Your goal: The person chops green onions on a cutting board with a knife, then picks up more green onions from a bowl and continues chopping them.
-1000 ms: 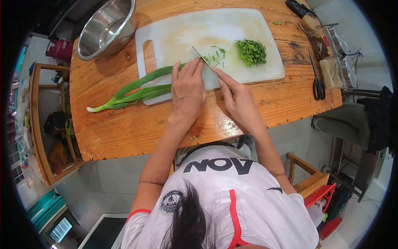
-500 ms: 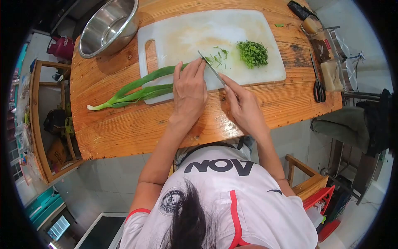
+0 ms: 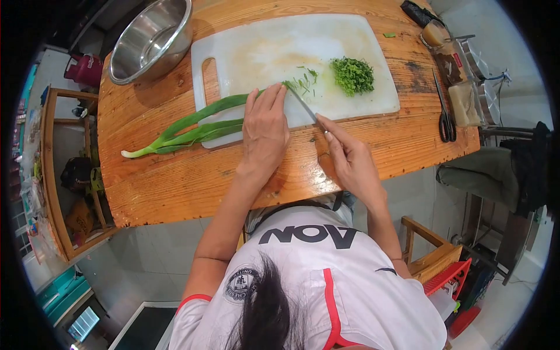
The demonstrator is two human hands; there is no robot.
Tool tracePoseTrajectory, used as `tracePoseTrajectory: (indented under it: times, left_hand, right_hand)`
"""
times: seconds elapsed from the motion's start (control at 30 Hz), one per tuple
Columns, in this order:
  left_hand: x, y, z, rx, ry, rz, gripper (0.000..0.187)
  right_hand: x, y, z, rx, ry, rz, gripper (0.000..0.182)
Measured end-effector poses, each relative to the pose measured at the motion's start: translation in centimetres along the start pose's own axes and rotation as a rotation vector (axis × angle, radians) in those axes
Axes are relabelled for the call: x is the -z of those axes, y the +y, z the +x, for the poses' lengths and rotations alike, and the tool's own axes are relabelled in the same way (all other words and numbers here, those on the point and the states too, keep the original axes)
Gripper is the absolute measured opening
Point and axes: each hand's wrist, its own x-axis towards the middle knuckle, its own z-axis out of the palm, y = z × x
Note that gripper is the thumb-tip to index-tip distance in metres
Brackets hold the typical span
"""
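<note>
My left hand [image 3: 266, 125] presses a spring onion [image 3: 192, 121] onto the white cutting board [image 3: 256, 35], its fingers together over the green leaves. The onion's white root end points left, past the board's edge onto the table. In my right hand [image 3: 351, 156] is a knife [image 3: 302, 104], held by its handle, its blade slanting up and left to the leaf ends beside my left fingertips. Thin green slivers [image 3: 307, 79] lie scattered just beyond the blade. Farther right on the board sits a heap of finely chopped greens [image 3: 352, 76].
A steel bowl [image 3: 150, 44] stands at the table's far left. Black-handled scissors [image 3: 445, 116] lie near the right edge, beside a clear container [image 3: 458, 70] and jars. The wooden table [image 3: 175, 192] ends close to my body.
My right hand has drawn the knife back toward me and slightly right, so its tip is nearer my left fingertips. My left hand and the spring onion stay almost in place.
</note>
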Motion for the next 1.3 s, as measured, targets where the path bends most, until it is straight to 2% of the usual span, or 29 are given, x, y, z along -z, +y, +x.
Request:
tracePoseTrajectory:
  times: [0.33, 0.43, 0.63, 0.83, 0.93, 1.23, 1.3]
  left_hand:
    - [0.4, 0.0, 0.0, -0.002, -0.024, 0.026, 0.048]
    - [0.5, 0.0, 0.1, 0.005, -0.033, 0.021, 0.049]
    - [0.2, -0.1, 0.0, -0.006, 0.000, 0.000, 0.049]
    - [0.1, -0.1, 0.0, 0.004, -0.009, -0.010, 0.049]
    - [0.2, 0.0, -0.1, 0.000, 0.006, -0.029, 0.049]
    - [-0.1, -0.2, -0.1, 0.003, 0.019, -0.044, 0.050]
    - [0.0, -0.2, 0.0, -0.021, 0.024, -0.024, 0.051]
  right_hand:
    - [-2.6, -1.4, 4.4, 0.185, 0.066, -0.078, 0.033]
    - [-2.0, -0.9, 2.6, 0.181, 0.084, -0.090, 0.035]
    - [0.7, 0.5, -0.3, -0.018, -0.006, -0.024, 0.036]
    - [0.0, -0.4, 0.7, 0.074, 0.016, -0.104, 0.035]
    - [-0.3, -0.9, 1.3, 0.045, -0.014, -0.115, 0.036]
    - [-2.6, -0.5, 3.2, 0.256, 0.121, -0.230, 0.036]
    - [-1.7, -0.9, 2.3, 0.139, 0.085, -0.204, 0.035]
